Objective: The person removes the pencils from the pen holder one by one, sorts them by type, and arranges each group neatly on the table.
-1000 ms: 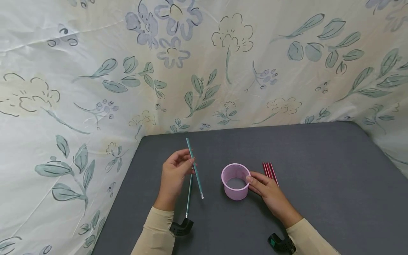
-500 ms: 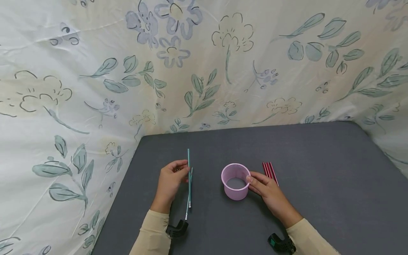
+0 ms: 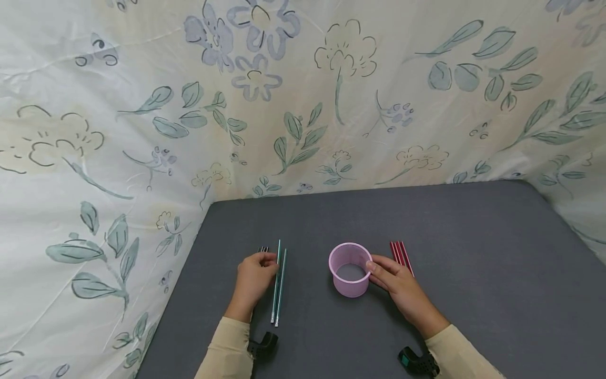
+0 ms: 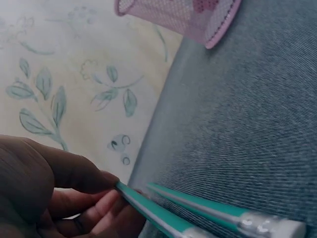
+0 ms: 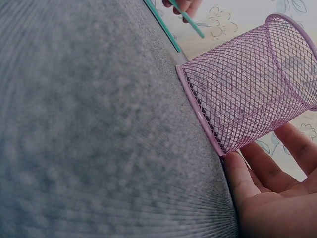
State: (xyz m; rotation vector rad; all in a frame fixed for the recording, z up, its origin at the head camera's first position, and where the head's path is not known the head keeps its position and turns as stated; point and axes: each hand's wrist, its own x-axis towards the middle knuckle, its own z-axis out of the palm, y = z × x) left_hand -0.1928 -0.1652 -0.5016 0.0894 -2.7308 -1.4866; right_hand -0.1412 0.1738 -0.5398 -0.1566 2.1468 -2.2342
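Note:
My left hand [image 3: 255,277] pinches a teal pencil [image 4: 153,213] between thumb and fingers, its white eraser end pointing toward me. A second teal pencil [image 3: 281,289] lies on the table right beside it, almost parallel. Dark pencil ends [image 3: 263,249] show just beyond the left hand, which hides the rest of them. To the right stands a pink mesh pen cup [image 3: 350,287], upright, with no pencils in it. My right hand [image 3: 400,289] rests its fingertips against the cup's right side; in the right wrist view the fingers [image 5: 265,166] reach its wall near the base without wrapping round it.
Several red pencils [image 3: 400,251] lie side by side beyond the right hand, partly covered by it. The dark grey table [image 3: 473,252] ends at a flowered cloth [image 3: 303,152] behind and at the left. Each wrist wears a black device [image 3: 416,362].
My left hand has come down and toward me with the teal pencil, turning it alongside the other teal one. The dark pencil ends have come into sight. Right hand and cup stay put.

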